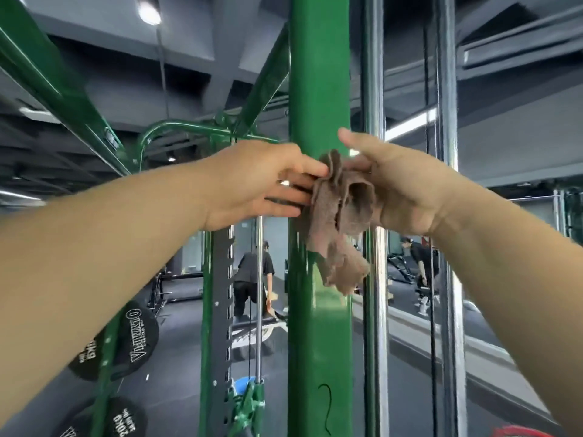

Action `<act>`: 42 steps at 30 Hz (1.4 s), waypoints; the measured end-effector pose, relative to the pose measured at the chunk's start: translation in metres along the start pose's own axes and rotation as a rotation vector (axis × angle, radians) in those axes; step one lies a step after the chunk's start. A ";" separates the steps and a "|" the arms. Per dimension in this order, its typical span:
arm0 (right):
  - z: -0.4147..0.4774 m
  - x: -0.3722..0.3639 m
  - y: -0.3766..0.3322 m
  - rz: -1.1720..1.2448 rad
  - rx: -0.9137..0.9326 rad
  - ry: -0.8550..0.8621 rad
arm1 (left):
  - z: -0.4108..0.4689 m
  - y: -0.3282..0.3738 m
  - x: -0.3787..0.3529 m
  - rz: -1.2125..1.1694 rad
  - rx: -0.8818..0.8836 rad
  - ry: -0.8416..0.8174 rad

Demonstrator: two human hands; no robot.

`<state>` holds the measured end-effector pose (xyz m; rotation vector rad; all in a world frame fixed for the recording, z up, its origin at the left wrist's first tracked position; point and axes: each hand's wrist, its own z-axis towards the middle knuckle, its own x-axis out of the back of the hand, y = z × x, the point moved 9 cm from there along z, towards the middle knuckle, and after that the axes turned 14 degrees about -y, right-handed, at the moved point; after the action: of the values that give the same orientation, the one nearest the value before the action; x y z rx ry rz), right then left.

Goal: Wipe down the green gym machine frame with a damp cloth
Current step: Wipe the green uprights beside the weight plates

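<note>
- The brown cloth [340, 216] is bunched and crumpled against the front of the green upright [318, 74] of the machine, toward its right edge, with a loose tail hanging down over the paint.
- The left hand [262, 184] reaches in from the left edge of the upright and pinches the cloth's upper fold between thumb and fingertips.
- The right hand [407, 190] holds the wad from the other side with its thumb stretched up. Its fingers are mostly buried in the folds, so I cannot tell how tightly they curl.
- Step in hand, as I judge it: rearranging or refolding the cloth at the upright rather than a wiping stroke, since the cloth is a lump and not flat on the metal.
- The next move calls for spreading the cloth into a flat pad, pressing it round the upright's face and drawing it along the length — the stretch below, down to a dark squiggle [328, 408] near the bottom, looks like the part to cover.
- Just right of the upright stand chrome guide rods [373, 74] — the hanging tail should be gathered so it does not catch there.
</note>
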<state>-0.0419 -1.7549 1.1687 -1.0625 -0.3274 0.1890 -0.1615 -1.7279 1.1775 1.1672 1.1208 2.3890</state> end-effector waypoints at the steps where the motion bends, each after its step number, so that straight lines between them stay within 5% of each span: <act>1: 0.001 -0.009 -0.004 -0.024 0.021 -0.034 | -0.003 0.005 0.001 0.068 -0.036 0.010; 6: 0.006 -0.019 -0.022 -0.077 0.133 0.005 | -0.019 0.019 0.029 0.205 -0.217 0.232; 11: 0.006 -0.016 -0.037 -0.254 0.086 0.049 | -0.012 -0.003 0.029 0.084 0.039 0.015; 16: 0.002 0.005 -0.043 -0.588 0.101 0.260 | 0.002 -0.005 0.039 -0.075 0.055 0.161; 20: -0.001 0.027 -0.062 -0.701 0.302 0.443 | 0.022 0.016 0.049 -0.165 -0.058 0.327; 24: 0.016 0.052 -0.084 -0.652 0.447 0.537 | 0.021 0.079 0.055 0.463 -0.408 0.701; 28: 0.020 0.056 -0.060 -0.762 0.391 0.425 | 0.040 0.043 0.006 0.962 -0.379 0.446; 30: 0.017 0.056 -0.037 -0.714 0.403 0.362 | 0.036 0.023 0.005 0.795 -0.392 0.416; 35: 0.029 0.024 -0.032 -1.040 0.544 0.376 | 0.037 0.018 0.020 -0.203 -0.512 0.405; 37: 0.031 0.014 -0.032 -1.194 0.601 0.407 | 0.027 0.013 0.036 -0.371 -0.543 0.558; 39: 0.031 0.013 -0.037 -1.221 0.713 0.421 | 0.018 0.017 0.053 -0.093 -0.483 0.736; 42: 0.033 0.028 -0.051 -0.974 0.750 0.360 | 0.036 0.038 0.032 0.588 -0.432 0.670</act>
<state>-0.0275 -1.7431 1.2333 -0.1079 -0.3694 -0.7037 -0.1514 -1.7174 1.2371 0.6000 0.3389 3.3936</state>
